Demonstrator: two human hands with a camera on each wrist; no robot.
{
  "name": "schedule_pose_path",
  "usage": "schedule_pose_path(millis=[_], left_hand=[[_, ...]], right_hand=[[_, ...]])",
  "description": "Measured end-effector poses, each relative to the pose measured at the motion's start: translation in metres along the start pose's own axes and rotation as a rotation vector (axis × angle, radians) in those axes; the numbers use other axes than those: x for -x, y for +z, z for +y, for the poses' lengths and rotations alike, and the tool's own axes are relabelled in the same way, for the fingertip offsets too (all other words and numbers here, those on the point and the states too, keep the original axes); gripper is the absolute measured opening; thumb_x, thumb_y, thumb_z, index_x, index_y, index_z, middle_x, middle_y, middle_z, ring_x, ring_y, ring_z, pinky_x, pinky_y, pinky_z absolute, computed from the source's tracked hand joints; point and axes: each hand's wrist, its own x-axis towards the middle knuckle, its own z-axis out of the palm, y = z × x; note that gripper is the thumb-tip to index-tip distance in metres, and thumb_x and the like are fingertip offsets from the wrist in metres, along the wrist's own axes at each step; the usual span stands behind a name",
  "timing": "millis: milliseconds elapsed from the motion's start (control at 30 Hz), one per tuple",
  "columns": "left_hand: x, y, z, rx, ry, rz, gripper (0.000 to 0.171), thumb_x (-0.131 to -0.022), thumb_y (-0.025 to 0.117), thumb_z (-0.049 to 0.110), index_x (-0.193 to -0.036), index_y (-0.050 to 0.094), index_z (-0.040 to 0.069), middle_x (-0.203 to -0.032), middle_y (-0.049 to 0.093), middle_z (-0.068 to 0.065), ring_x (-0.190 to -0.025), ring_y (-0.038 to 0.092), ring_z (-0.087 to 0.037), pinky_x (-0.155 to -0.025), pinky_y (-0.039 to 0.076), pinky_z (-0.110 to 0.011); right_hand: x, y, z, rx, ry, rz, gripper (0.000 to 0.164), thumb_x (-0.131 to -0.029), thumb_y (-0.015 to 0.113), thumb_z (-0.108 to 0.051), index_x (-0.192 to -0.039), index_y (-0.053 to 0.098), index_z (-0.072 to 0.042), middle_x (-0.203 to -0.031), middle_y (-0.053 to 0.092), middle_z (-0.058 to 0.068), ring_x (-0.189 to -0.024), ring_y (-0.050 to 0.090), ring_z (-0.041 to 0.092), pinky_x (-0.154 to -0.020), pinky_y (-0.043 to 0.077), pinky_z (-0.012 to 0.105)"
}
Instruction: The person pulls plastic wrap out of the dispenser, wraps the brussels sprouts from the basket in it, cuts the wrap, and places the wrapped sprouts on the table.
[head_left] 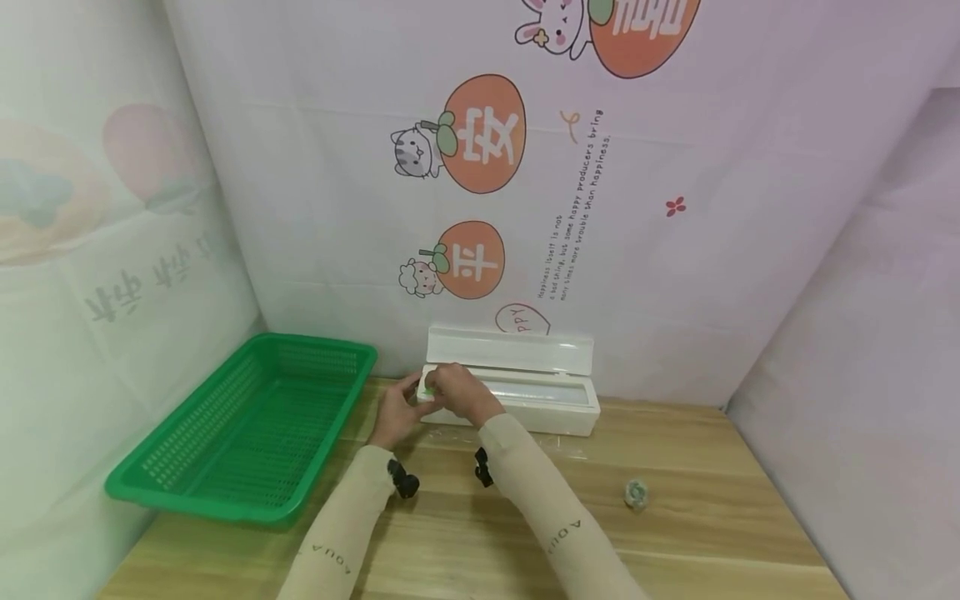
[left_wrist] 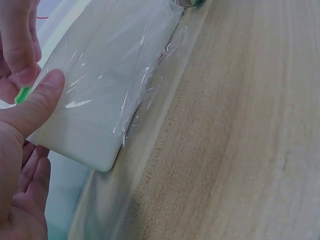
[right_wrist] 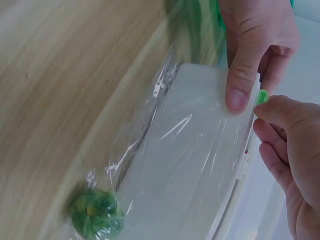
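Note:
A long white cling film dispenser point(head_left: 536, 414) stands against the back wall with its lid point(head_left: 510, 350) raised. My left hand point(head_left: 397, 414) grips its left end, thumb point(left_wrist: 44, 95) on the front wall and fingers around the end. The right hand point(head_left: 463, 392) pinches a small bright green slide cutter point(right_wrist: 262, 96) at that same end, close beside the left thumb. Clear cling film point(right_wrist: 190, 145) hangs wrinkled over the dispenser's front and reaches the table.
A green plastic basket point(head_left: 300, 500) stands on the left. On the wooden table point(head_left: 465, 533), to the right in front of the dispenser, lies a small round green thing point(head_left: 636, 495) with a shiny clear wrap. Printed white cloth point(head_left: 637, 317) forms the walls.

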Motion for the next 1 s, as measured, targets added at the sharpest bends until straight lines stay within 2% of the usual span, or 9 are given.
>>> schedule_pose_path(millis=[100,200,333,433,467,600,733,833,1000], left_hand=[[-0.001,0.002,0.001,0.020,0.002,-0.006,0.069,-0.083,0.089,0.005,-0.144,0.059,-0.005,-0.148,0.061,-0.025,-0.141,0.057,-0.043,-0.117,0.048,-0.054],[-0.002,0.005,0.002,0.018,0.004,-0.023,0.071,-0.083,0.089,0.006,-0.145,0.058,-0.005,-0.149,0.060,-0.026,-0.141,0.056,-0.043,-0.117,0.047,-0.054],[-0.004,0.007,0.003,-0.002,-0.012,-0.030,0.071,-0.082,0.090,0.007,-0.145,0.058,-0.004,-0.149,0.060,-0.025,-0.141,0.057,-0.041,-0.117,0.048,-0.052],[-0.003,0.005,0.004,-0.011,-0.039,-0.013,0.072,-0.081,0.090,0.005,-0.145,0.058,-0.005,-0.149,0.060,-0.025,-0.141,0.057,-0.041,-0.117,0.048,-0.051],[-0.003,0.004,0.005,-0.011,-0.048,-0.007,0.073,-0.080,0.091,0.005,-0.145,0.058,-0.005,-0.149,0.060,-0.025,-0.141,0.057,-0.042,-0.118,0.047,-0.052],[0.000,-0.001,0.006,-0.035,-0.071,0.006,0.074,-0.080,0.091,0.005,-0.145,0.057,-0.005,-0.149,0.059,-0.026,-0.141,0.056,-0.043,-0.120,0.045,-0.052],[0.001,-0.002,0.006,-0.056,-0.073,-0.001,0.075,-0.080,0.091,0.006,-0.146,0.057,-0.004,-0.150,0.059,-0.025,-0.141,0.056,-0.042,-0.121,0.044,-0.051],[0.002,-0.002,0.006,-0.072,-0.073,-0.001,0.075,-0.080,0.091,0.007,-0.145,0.058,-0.004,-0.150,0.059,-0.025,-0.141,0.056,-0.042,-0.121,0.044,-0.052],[0.000,-0.001,0.009,-0.099,-0.059,0.000,0.072,-0.080,0.091,0.006,-0.144,0.058,-0.006,-0.148,0.059,-0.028,-0.140,0.057,-0.045,-0.119,0.045,-0.055]], right_hand=[[0.003,-0.002,0.004,0.004,-0.005,-0.016,0.013,-0.094,0.073,0.003,-0.100,0.079,-0.007,-0.096,0.076,0.001,-0.078,0.059,0.008,-0.067,0.051,0.019],[0.006,-0.005,0.010,0.014,-0.005,-0.029,0.011,-0.096,0.073,0.000,-0.101,0.079,-0.008,-0.096,0.076,0.001,-0.078,0.061,0.009,-0.068,0.052,0.020],[0.018,-0.011,0.022,0.024,-0.009,-0.033,0.009,-0.097,0.073,-0.003,-0.103,0.078,-0.007,-0.102,0.078,0.005,-0.089,0.072,0.014,-0.079,0.061,0.023],[0.033,-0.019,0.035,0.002,-0.002,-0.045,0.006,-0.096,0.073,0.000,-0.098,0.075,-0.005,-0.103,0.078,0.008,-0.098,0.075,0.021,-0.089,0.063,0.030],[0.039,-0.021,0.041,-0.010,0.000,-0.052,0.006,-0.095,0.072,0.001,-0.095,0.074,-0.004,-0.099,0.077,0.008,-0.097,0.074,0.022,-0.090,0.063,0.032],[0.068,-0.034,0.067,-0.051,0.014,-0.071,0.009,-0.097,0.069,0.002,-0.089,0.070,-0.002,-0.089,0.074,0.007,-0.086,0.069,0.015,-0.090,0.063,0.033],[0.108,-0.047,0.102,-0.071,-0.012,-0.044,0.018,-0.099,0.064,0.003,-0.083,0.065,-0.003,-0.075,0.066,0.005,-0.071,0.055,0.006,-0.076,0.059,0.026],[0.138,-0.057,0.131,-0.066,-0.015,-0.013,0.023,-0.099,0.062,0.004,-0.078,0.061,-0.004,-0.070,0.059,0.003,-0.066,0.048,0.007,-0.067,0.055,0.025],[0.181,-0.070,0.165,-0.030,0.076,0.035,0.018,-0.096,0.066,0.007,-0.082,0.067,-0.005,-0.077,0.068,0.006,-0.074,0.061,0.012,-0.075,0.060,0.035]])
